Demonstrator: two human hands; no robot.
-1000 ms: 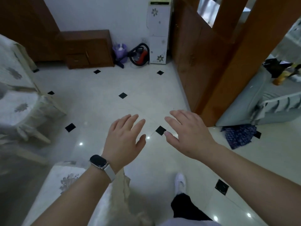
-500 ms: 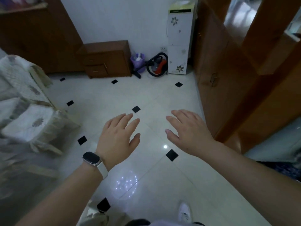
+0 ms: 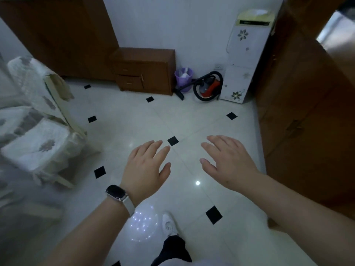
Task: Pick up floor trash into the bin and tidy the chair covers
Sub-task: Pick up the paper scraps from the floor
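The left hand [image 3: 146, 169] and right hand [image 3: 229, 162] are held flat and empty, well short of the purple lattice plastic bin [image 3: 183, 77]. Left of that bin, the white flower-printed fabric chair cover [image 3: 38, 148] is draped; judged soft and light, it is best pinched at the hem.

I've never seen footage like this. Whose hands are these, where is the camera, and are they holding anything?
No machine here: a person wears a camera on the head, looking forward and down, so you see their own arms. The left hand, with a smartwatch on its wrist, and the right hand are both spread open and hold nothing. Below is a pale tiled floor. At the far wall stand a purple bin, a red vacuum cleaner and a white water dispenser. On the left is a chair under a patterned cover.
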